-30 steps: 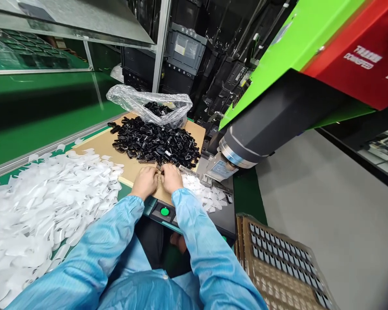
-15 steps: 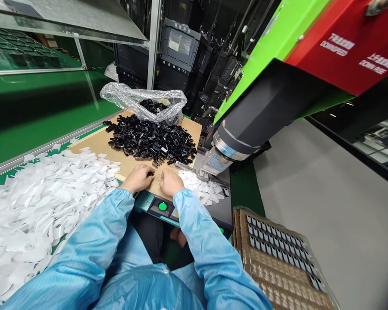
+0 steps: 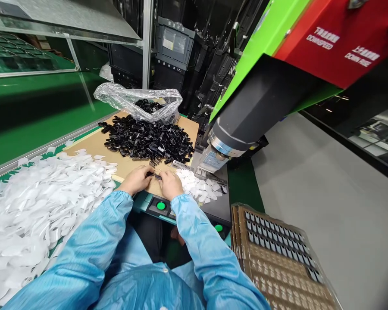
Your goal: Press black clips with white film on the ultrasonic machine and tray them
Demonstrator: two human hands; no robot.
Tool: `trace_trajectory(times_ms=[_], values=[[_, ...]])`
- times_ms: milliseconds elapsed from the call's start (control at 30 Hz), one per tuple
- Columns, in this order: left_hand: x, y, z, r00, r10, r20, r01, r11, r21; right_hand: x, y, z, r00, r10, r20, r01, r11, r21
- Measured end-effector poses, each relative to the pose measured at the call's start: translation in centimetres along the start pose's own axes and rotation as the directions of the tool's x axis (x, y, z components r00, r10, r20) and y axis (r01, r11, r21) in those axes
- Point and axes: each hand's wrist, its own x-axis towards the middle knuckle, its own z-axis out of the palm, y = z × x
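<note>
I see a small black plastic clip [image 3: 156,176] pinched between the fingertips of my left hand [image 3: 136,179] and my right hand [image 3: 170,184], both sets of fingers closed on it, just above the near edge of the flat brown cardboard sheet [image 3: 93,148]. Half a second ago the hands sat a little apart on that sheet; now their fingertips meet over the clip, and the view has drifted slightly so everything sits a touch lower-left. Just beyond the hands lies the heap of loose black plastic clips [image 3: 148,140], spilling from a crumpled clear plastic bag [image 3: 137,100] that holds more of them at the far end of the cardboard. Right of my right hand is a small pile of white plastic pieces [image 3: 197,187], and to my left a wide drift of the same white pieces [image 3: 35,202] covers the green bench. Below the hands are two round green push buttons [image 3: 161,206] on the machine's front panel. Over the small pile hangs the dark cylindrical press head [image 3: 245,120] of a green and red machine [image 3: 326,38], whose red panel reads "DOWNSPEED" and, further right, "DOWN" with the rest unclear. At lower right stands a stack of brown cardboard trays [image 3: 278,262] with rows of small dark parts in their pockets. Behind, dark grey stacked crates [image 3: 176,45] carry labels too small to read.
</note>
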Motion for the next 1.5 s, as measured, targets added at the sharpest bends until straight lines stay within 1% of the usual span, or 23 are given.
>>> trace_trajectory(times_ms=[133, 300, 500, 567, 633, 700, 767, 833, 867, 933, 967, 1033, 1100, 1167, 1267, 1333, 1400, 1500], values=[[0.0, -0.4, 0.0, 1.000, -0.019, 0.007, 0.019, 1.000, 0.009, 0.0, -0.4, 0.4, 0.999, -0.014, -0.036, 0.013, 0.999, -0.047], [0.2, -1.0, -0.1, 1.000, 0.017, 0.019, -0.018, 0.999, 0.048, -0.5, -0.5, 0.3, 0.999, -0.026, -0.026, 0.025, 0.999, -0.039], [0.0, -1.1, -0.6, 0.998, -0.004, 0.065, -0.004, 0.992, 0.124, -1.5, -1.4, -0.1, 0.998, -0.005, -0.061, 0.007, 1.000, 0.024], [-0.3, -0.9, -0.8, 0.998, 0.002, 0.057, -0.010, 0.990, 0.141, -2.1, -1.4, -0.6, 0.997, 0.003, -0.073, 0.001, 0.998, 0.055], [-0.5, -0.2, -0.7, 1.000, -0.011, 0.027, 0.007, 0.990, 0.137, -3.1, -0.6, -1.3, 0.992, 0.021, -0.122, -0.008, 0.994, 0.106], [-0.4, 1.4, -0.1, 0.999, -0.038, 0.003, 0.038, 0.996, 0.082, -4.7, 1.2, -2.2, 0.976, 0.076, -0.204, -0.037, 0.981, 0.188], [0.3, 3.9, 1.1, 1.000, -0.023, -0.019, 0.023, 1.000, -0.015, -6.5, 4.0, -3.1, 0.937, 0.190, -0.292, -0.101, 0.951, 0.293], [1.6, 7.0, 2.6, 0.996, 0.057, -0.064, -0.063, 0.994, -0.088, -8.1, 7.3, -3.8, 0.875, 0.335, -0.350, -0.189, 0.901, 0.390], [2.4, 8.6, 3.5, 0.990, 0.108, -0.091, -0.117, 0.988, -0.099, -8.8, 8.9, -4.0, 0.839, 0.405, -0.364, -0.239, 0.875, 0.420], [4.3, 11.4, 5.2, 0.972, 0.195, -0.127, -0.207, 0.974, -0.087, -9.5, 11.7, -4.1, 0.774, 0.509, -0.377, -0.336, 0.835, 0.436], [5.2, 12.6, 6.0, 0.966, 0.224, -0.130, -0.234, 0.970, -0.070, -9.7, 12.7, -4.0, 0.751, 0.538, -0.382, -0.376, 0.825, 0.423], [6.7, 14.5, 7.3, 0.961, 0.253, -0.115, -0.258, 0.966, -0.033, -9.6, 14.0, -3.7, 0.729, 0.560, -0.395, -0.429, 0.822, 0.374], [7.6, 15.7, 8.2, 0.960, 0.267, -0.089, -0.268, 0.963, 0.002, -9.3, 14.5, -3.5, 0.739, 0.546, -0.395, -0.451, 0.836, 0.313], [8.0, 16.3, 8.8, 0.955, 0.289, -0.069, -0.287, 0.957, 0.032, -8.9, 14.3, -3.5, 0.768, 0.528, -0.363, -0.466, 0.849, 0.249], [7.9, 16.6, 9.4, 0.937, 0.347, -0.030, -0.343, 0.936, 0.082, -8.7, 13.7, -3.9, 0.822, 0.487, -0.294, -0.469, 0.873, 0.134], [7.7, 16.6, 9.7, 0.925, 0.381, 0.006, -0.379, 0.917, 0.126, -8.8, 13.3, -4.1, 0.849, 0.458, -0.263, -0.458, 0.887, 0.063], [7.5, 16.6, 9.8, 0.920, 0.389, 0.042, -0.389, 0.903, 0.183, -9.0, 13.0, -4.4, 0.861, 0.445, -0.247, -0.455, 0.890, 0.017], [7.6, 16.6, 9.7, 0.928, 0.362, 0.089, -0.372, 0.895, 0.245, -9.0, 12.8, -4.8, 0.864, 0.445, -0.237, -0.463, 0.886, -0.022]])
